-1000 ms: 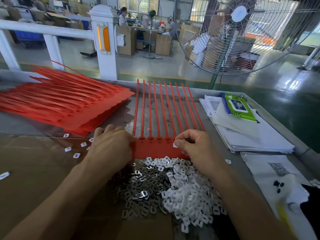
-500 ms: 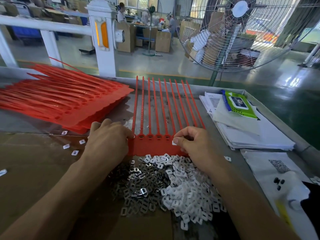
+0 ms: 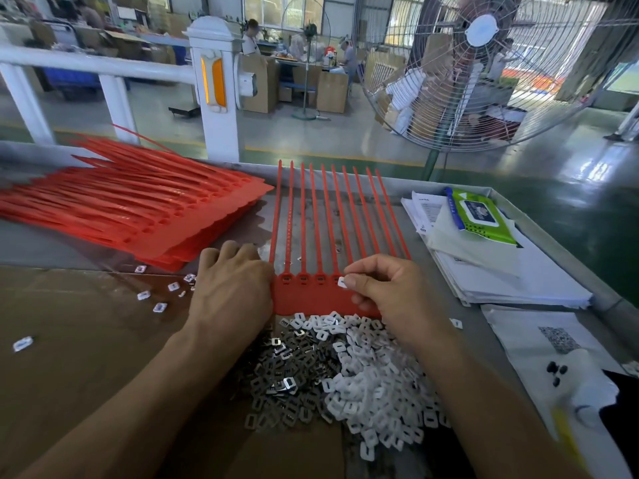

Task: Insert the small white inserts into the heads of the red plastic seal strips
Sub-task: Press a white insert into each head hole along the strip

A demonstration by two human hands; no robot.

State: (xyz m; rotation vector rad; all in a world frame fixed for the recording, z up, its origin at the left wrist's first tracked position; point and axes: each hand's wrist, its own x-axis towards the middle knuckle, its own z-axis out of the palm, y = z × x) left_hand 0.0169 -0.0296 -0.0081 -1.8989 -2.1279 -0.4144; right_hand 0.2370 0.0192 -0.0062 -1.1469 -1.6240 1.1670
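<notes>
The right hand (image 3: 387, 292) has lifted slightly since a second ago and now pinches a white insert (image 3: 341, 282) just above the heads of the red seal strips (image 3: 321, 288) mid-worktop. The left hand (image 3: 235, 288), fingers curled, presses the sheet's left edge. Seating comes next.

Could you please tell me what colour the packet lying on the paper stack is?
Green packet with a blue edge, seen in the head view.

Both forearms are bare from the bottom edge of the view up to the wrists, with no sleeve, glove, watch or ring showing on the left hand (image 3: 232, 288) or the right hand (image 3: 390, 292), whose fingernails are short and unpainted.
</notes>
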